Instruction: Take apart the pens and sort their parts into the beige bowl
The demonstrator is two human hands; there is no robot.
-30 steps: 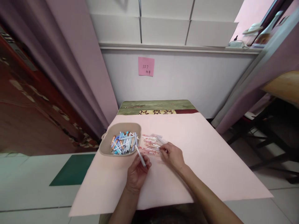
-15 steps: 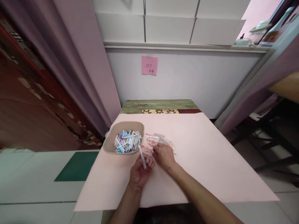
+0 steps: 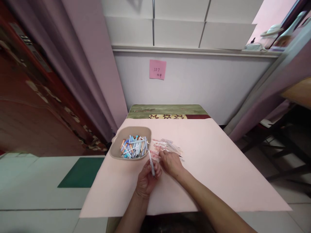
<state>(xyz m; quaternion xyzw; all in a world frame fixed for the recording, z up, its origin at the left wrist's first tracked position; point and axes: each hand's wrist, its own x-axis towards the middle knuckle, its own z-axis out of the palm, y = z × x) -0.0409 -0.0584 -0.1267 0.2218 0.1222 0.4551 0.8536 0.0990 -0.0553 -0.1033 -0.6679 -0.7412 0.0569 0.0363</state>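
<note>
Left hand (image 3: 146, 179) holding pen (image 3: 151, 164), tub (image 3: 116, 148) sitting at its eleven o'clock. Right hand (image 3: 172, 162) touching pen pile (image 3: 172, 146), grip hidden; seems picking step, next move likely needing soft pinch.

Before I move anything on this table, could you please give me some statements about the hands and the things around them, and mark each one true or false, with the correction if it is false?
1. The left hand holds a slim white-and-grey pen. True.
2. The right hand is inside the rounded beige bin. False: it is at the loose pile of clear and reddish pens.
3. The bin stands to the left of the pile. True.
4. The flat green mat lies on the pale pink table covering. False: it lies on the floor.
5. A square pink paper note is on the white wall. True.
</note>
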